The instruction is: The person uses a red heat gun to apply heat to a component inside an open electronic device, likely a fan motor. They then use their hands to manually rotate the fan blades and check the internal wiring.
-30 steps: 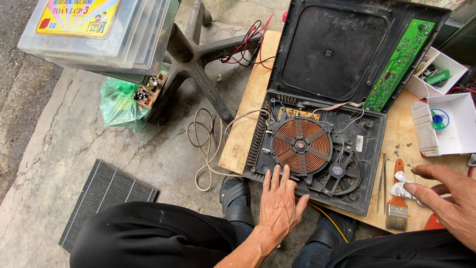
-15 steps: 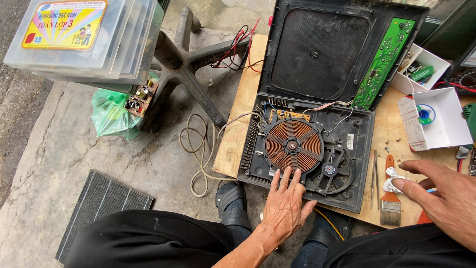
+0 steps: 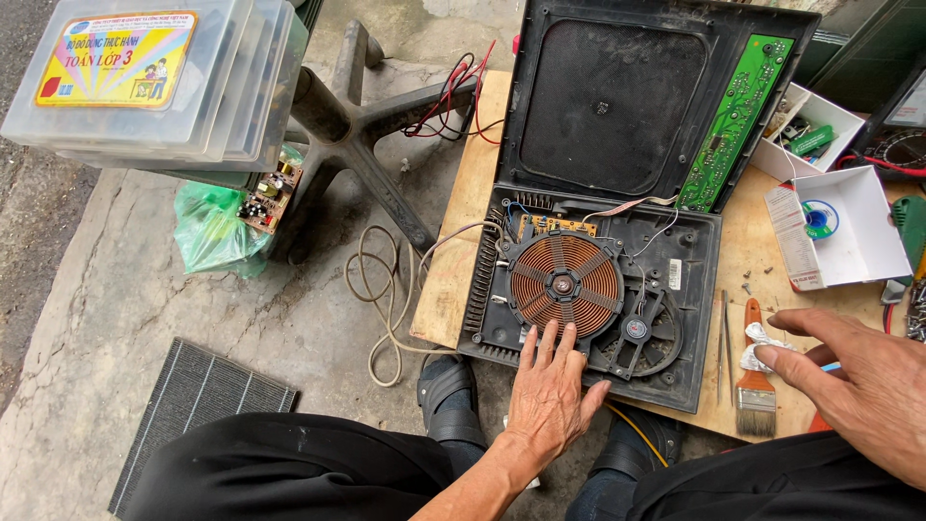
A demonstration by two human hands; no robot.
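Left hand (image 3: 550, 391) lay flat, fingers spread, steadying opened cooker base (image 3: 588, 289) on bench (image 3: 463, 241). Right hand (image 3: 858, 386), fingers loosely open, empty, reached over crumpled rag (image 3: 762, 340) beside brush (image 3: 755, 386). Cleaning stage seemingly; next needed firm pinch.

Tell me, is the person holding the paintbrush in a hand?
No, the paintbrush lies on the wooden board, and the right hand only hovers beside it.

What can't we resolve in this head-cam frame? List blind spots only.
- Right hand: wrist cut off by the right frame edge; whether the fingers grip the white rag is unclear.
- Paintbrush: handle partly covered by the rag.
- Cooker base: front edge hidden under the left hand.
- Green circuit board: components too small to tell.
- White box: contents partly cut off by its walls.
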